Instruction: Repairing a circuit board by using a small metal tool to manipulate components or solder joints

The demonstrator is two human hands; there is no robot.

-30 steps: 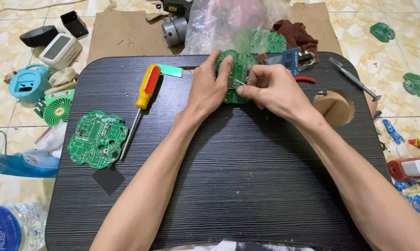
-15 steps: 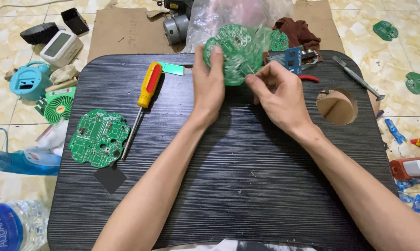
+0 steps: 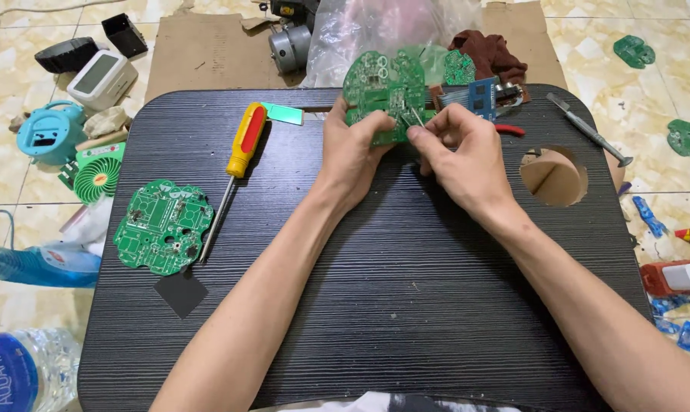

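Note:
A green circuit board [image 3: 379, 91] is tilted up above the far edge of the black lap table [image 3: 375, 305]. My left hand [image 3: 352, 149] grips its lower left edge. My right hand [image 3: 455, 149] pinches a thin metal pin or wire [image 3: 416, 117] sticking from the board's lower right part. A second green circuit board [image 3: 163, 226] lies flat at the table's left. Beside it rests a yellow and red screwdriver [image 3: 238, 160].
The table has a round hole [image 3: 553, 177] at the right and a small green chip [image 3: 284, 114] near the back. A blue part and red-handled tool [image 3: 490, 99] lie behind my right hand. Clutter, bottles [image 3: 24, 263] and a metal tool [image 3: 589, 130] surround the table on the tiled floor.
The board was lifted off the table and tilted upright toward me, then lowered slightly. My right hand now pinches a thin pin on it.

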